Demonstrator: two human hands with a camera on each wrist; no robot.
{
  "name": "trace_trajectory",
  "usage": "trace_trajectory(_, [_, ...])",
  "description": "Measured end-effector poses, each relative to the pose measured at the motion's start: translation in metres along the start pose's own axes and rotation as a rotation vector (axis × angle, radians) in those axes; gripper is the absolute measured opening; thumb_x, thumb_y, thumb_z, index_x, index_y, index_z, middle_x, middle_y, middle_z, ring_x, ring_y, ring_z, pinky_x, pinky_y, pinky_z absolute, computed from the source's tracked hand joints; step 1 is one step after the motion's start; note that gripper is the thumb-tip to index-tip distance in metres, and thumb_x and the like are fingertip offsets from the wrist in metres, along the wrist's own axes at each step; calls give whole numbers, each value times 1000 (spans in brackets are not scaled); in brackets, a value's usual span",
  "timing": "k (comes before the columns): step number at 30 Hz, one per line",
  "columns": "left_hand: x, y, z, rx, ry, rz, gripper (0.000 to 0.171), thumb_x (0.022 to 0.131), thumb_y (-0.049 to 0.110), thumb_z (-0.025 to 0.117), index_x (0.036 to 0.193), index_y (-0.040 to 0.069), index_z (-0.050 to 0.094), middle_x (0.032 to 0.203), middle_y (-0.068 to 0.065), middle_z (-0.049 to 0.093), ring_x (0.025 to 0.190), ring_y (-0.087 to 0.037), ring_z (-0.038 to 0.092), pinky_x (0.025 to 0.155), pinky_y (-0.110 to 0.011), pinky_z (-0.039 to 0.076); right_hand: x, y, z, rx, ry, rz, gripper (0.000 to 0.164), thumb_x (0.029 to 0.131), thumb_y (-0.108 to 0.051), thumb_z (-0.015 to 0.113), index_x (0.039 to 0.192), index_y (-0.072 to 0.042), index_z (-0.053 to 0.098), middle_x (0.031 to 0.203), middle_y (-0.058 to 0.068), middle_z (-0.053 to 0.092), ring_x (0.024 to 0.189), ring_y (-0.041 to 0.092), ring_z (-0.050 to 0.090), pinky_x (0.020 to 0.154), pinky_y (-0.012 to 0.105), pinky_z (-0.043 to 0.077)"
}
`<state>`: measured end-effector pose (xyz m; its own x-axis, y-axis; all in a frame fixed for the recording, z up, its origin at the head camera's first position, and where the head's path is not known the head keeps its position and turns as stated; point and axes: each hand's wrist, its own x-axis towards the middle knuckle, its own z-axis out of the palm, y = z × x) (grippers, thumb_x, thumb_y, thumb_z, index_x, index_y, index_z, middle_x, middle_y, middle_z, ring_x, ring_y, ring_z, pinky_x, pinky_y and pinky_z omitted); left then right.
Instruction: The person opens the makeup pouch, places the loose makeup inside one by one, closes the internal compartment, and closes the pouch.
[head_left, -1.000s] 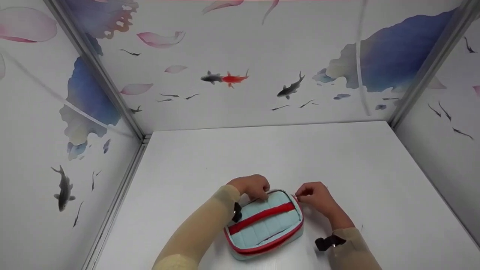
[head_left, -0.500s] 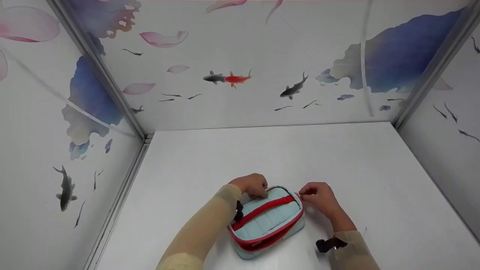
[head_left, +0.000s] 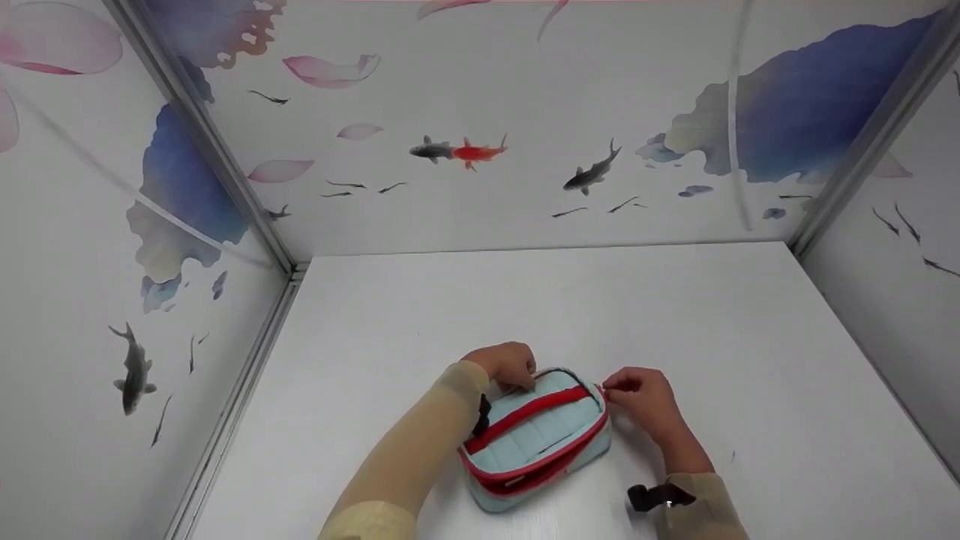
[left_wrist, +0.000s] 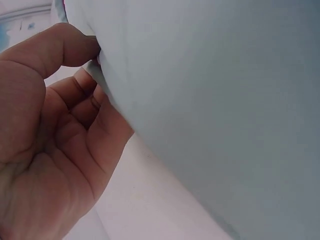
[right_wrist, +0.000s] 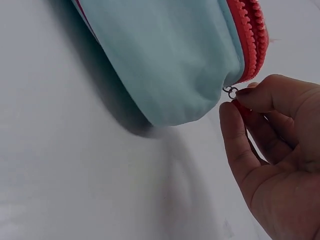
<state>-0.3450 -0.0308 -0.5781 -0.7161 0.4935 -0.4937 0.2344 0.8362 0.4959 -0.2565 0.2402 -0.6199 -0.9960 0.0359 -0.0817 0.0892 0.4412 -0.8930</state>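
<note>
A light-blue zippered pouch (head_left: 525,439) with red trim lies on the table, its red strap (head_left: 529,416) running across the top. Along the front side its red zipper (right_wrist: 252,37) is parted and the lid gapes. My left hand (head_left: 510,365) reaches over the pouch and holds its far edge; in the left wrist view, thumb and fingers of the left hand (left_wrist: 55,120) pinch the pale fabric. At the right far corner my right hand (head_left: 641,394) pinches a red zipper pull (right_wrist: 241,107), joined to the pouch by small metal rings (right_wrist: 231,92).
The white table (head_left: 390,315) extends around the pouch. White panels with painted fish and petals, such as the back wall (head_left: 525,90), enclose it on the left, back and right. A black strap mount (head_left: 660,496) sits on the right wrist.
The lid's front opening has widened, showing more of the red inside. The pouch has shifted slightly right and away, with both hands keeping their holds. The head view has also shifted a little.
</note>
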Motion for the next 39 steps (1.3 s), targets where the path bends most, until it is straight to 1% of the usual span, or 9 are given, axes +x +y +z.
trace_trajectory(4, [-1, 0, -1, 0, -5, -7, 28, 97, 21, 69, 71, 17, 59, 59, 6, 44, 63, -16, 49, 67, -33, 44, -5, -2, 2, 1, 15, 31, 11, 94, -5, 72, 97, -11, 81, 101, 7, 76, 98, 25, 63, 83, 28, 55])
trace_trajectory(6, [-1, 1, -2, -3, -5, -16, 26, 96, 22, 70, 72, 19, 61, 61, 7, 46, 65, -15, 51, 67, -33, 45, -8, -3, 3, -2, 24, 43, 12, 95, -6, 72, 99, -12, 81, 103, 7, 76, 100, 25, 63, 84, 28, 54])
trace_trajectory(13, [3, 5, -4, 14, -12, -4, 42, 93, 11, 65, 58, 20, 43, 52, 9, 31, 57, -16, 31, 57, -34, 34, -19, -2, 4, 21, 80, 57, 11, 94, -6, 72, 100, -10, 81, 103, 7, 77, 102, 25, 64, 84, 26, 54])
trace_trajectory(18, [0, 5, -3, -1, 5, -13, 42, 94, 14, 68, 59, 20, 47, 51, 9, 33, 56, -15, 36, 57, -33, 37, -25, -3, 6, 35, 89, 69, 11, 95, -7, 74, 101, -11, 82, 104, 7, 77, 102, 24, 65, 84, 24, 54])
trace_trajectory(23, [1, 1, 0, 1, 22, 5, 43, 94, 11, 67, 58, 19, 44, 54, 7, 33, 55, -15, 33, 55, -32, 34, -31, -4, 8, 42, 100, 74, 11, 95, -6, 74, 101, -11, 82, 103, 7, 77, 101, 24, 64, 83, 23, 54])
trace_trajectory(26, [0, -1, 1, 9, 39, -21, 39, 94, 13, 68, 61, 19, 48, 57, 6, 38, 58, -15, 38, 57, -33, 36, -33, -5, 9, 25, 92, 73, 11, 95, -7, 73, 102, -11, 81, 104, 7, 77, 102, 24, 64, 84, 24, 54])
trace_trajectory(31, [-5, 4, 1, 27, 63, -43, 25, 94, 17, 69, 72, 18, 58, 67, 5, 48, 66, -16, 47, 62, -34, 42, -38, -8, 7, -2, 93, 74, 12, 95, -7, 73, 102, -11, 81, 105, 7, 76, 104, 25, 64, 83, 24, 54])
trace_trajectory(36, [-7, 10, 2, 46, 80, -51, 25, 95, 18, 70, 73, 18, 57, 68, 5, 47, 66, -16, 47, 62, -34, 41, -43, -12, 4, -20, 87, 77, 12, 94, -7, 73, 102, -11, 81, 105, 7, 76, 103, 25, 64, 83, 24, 55])
trace_trajectory(39, [-8, 12, 1, 37, 90, -49, 22, 93, 18, 72, 74, 16, 60, 69, 4, 49, 67, -16, 48, 63, -34, 42, -45, -14, 3, -23, 97, 73, 11, 93, -5, 74, 100, -11, 81, 101, 6, 77, 100, 23, 64, 82, 25, 54])
